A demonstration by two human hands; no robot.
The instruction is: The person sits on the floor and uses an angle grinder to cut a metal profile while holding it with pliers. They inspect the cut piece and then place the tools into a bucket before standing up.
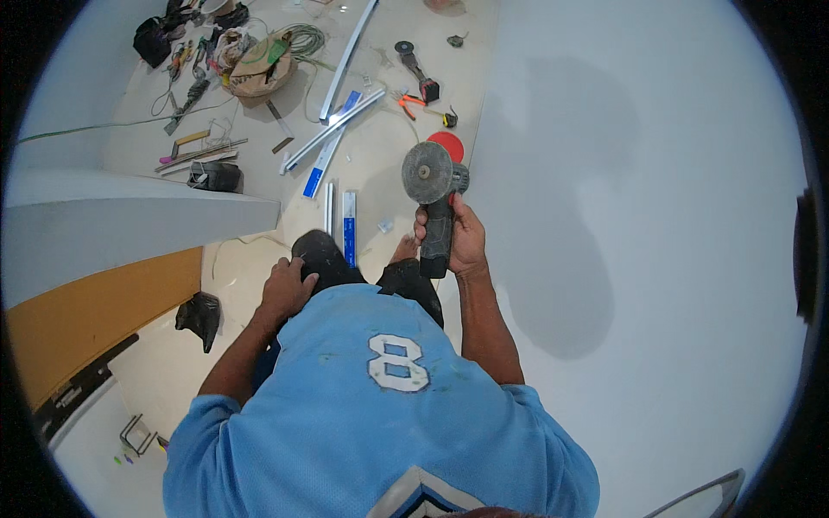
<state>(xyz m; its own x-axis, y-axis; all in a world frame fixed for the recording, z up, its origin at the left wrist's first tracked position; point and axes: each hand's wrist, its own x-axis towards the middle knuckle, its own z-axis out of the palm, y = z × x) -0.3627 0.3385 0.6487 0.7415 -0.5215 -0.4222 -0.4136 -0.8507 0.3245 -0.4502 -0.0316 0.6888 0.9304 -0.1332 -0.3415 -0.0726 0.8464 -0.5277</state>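
My right hand [467,240] is wrapped around the black body of a cordless angle grinder [437,237], lifted above the floor. Its worn grey disc [426,171] is uppermost, turned toward me. My left hand [287,288] lies with fingers spread on my dark-trousered left knee [321,255] and holds nothing. Partly behind the grinder head is a flat red round thing [449,144] on the floor. Beyond my knees, silver metal strips [335,129] lie crossed, some with blue film [314,181].
Farther off are a second cordless grinder [418,72], orange-handled pliers [408,104] and a tape measure [450,118]. Tools, a brown bag [263,76] and coiled cable [304,40] crowd the far left. A white wall [673,216] rises close on my right; a ledge [147,220] juts in at left.
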